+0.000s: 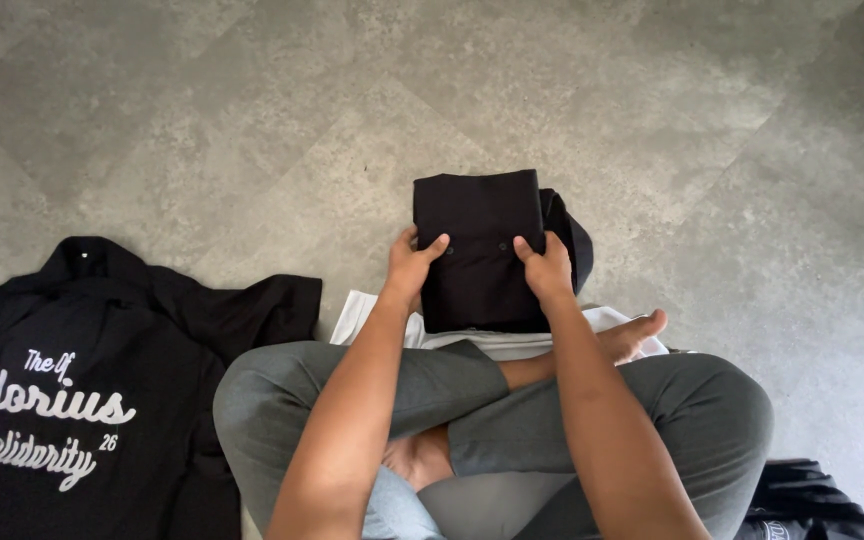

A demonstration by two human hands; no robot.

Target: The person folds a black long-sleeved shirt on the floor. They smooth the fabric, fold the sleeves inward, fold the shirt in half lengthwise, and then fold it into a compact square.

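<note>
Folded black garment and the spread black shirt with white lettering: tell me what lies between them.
In the head view, the left hand grips the folded black garment; beyond it toward the spread black shirt lie bare grey floor and a white cloth corner.

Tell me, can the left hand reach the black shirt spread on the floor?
Probably yes. The left hand now holds the folded black garment, but the spread shirt lies on that side beside the knee, with nothing between.

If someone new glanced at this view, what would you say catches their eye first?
Most likely the folded black garment at centre, pressed between the left hand and right hand above the crossed legs in grey trousers. Next, the black shirt with white lettering spread on the grey floor at the left.
</note>
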